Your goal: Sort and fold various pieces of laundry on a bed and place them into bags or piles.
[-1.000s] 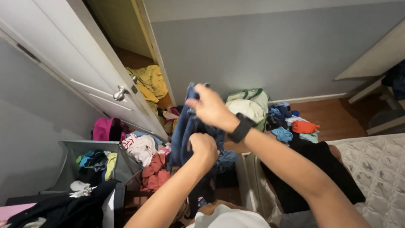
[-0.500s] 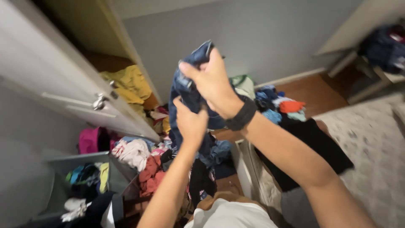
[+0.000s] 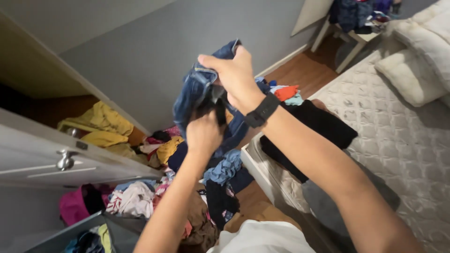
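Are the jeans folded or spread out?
Bunched, not spread: the jeans are crumpled between the right hand and left hand.

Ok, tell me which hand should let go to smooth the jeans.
Left, probably. The right hand grips the jeans at the top and carries them; the left hand holds lower down, nearer the hanging cloth.

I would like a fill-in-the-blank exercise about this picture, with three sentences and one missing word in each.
1. Both hands grip a garment made of blue ____, held up in the air.
2. The right hand has a black ____ around its wrist.
3. A black cloth lies on the edge of the quilted ____, to the right of the left hand.

Missing words: denim; watch; bed
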